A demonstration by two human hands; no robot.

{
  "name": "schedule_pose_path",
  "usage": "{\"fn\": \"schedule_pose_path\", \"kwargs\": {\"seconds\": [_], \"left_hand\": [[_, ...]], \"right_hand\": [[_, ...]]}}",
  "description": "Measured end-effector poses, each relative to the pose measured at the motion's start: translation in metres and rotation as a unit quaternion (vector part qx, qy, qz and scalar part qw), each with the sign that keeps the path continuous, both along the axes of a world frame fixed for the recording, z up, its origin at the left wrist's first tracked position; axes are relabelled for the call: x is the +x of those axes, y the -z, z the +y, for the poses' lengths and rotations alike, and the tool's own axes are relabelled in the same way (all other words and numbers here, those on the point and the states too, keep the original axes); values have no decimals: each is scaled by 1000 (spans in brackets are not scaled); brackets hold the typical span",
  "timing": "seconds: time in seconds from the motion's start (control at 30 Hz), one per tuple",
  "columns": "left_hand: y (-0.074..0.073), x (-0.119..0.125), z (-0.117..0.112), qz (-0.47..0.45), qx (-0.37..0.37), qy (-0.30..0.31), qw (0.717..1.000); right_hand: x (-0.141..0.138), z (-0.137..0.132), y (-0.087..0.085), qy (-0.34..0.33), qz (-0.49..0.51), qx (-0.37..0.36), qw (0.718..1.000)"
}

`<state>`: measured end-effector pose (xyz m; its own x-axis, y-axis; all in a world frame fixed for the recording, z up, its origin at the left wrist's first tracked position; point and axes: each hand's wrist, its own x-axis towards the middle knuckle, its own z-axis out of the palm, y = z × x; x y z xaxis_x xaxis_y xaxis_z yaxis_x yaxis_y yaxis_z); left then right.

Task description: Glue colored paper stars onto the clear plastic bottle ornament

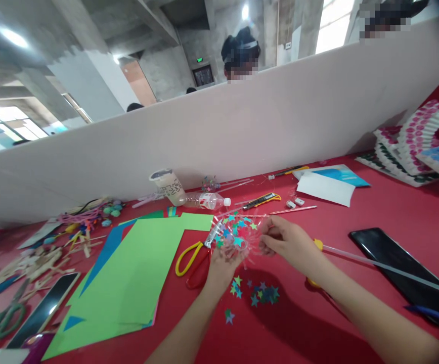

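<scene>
My left hand holds up a clear, tufted ornament covered with shiny blue, green and pink stars; thin transparent strands stick out around it. At its right edge is my right hand, thumb and fingers pinched together. What that pinch holds, if anything, is too small to make out. Loose star sequins lie on the red table below the hands. Scissors with one yellow and one red handle rest just left of my left hand, their blades partly behind the ornament.
Green paper sheets cover the left of the red table. Behind lie a plastic bottle, a cup and a yellow utility knife. A black phone is at right. A white partition stands behind; people are beyond.
</scene>
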<state>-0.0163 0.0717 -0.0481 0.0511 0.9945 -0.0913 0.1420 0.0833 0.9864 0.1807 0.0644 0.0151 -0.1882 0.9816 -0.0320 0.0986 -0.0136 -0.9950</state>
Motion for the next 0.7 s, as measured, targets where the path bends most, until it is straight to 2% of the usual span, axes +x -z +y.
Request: {"fn": "schedule_pose_path", "kwargs": {"seconds": [0.2, 0.37, 0.53, 0.7], "left_hand": [[3, -6, -2, -60, -80, -10, 995], [-3, -13, -6, -91, -112, -11, 989], [-12, -19, -10, -96, -103, 5, 990], [-17, -25, -13, -60, -73, 0, 996]], "right_hand": [[-2, 10, 24, -2, -60, 3, 998], [-3, 12, 37, -4, -120, 23, 992], [4, 14, 37, 1, -193, 39, 980], [15, 15, 24, -3, -256, 50, 965]]}}
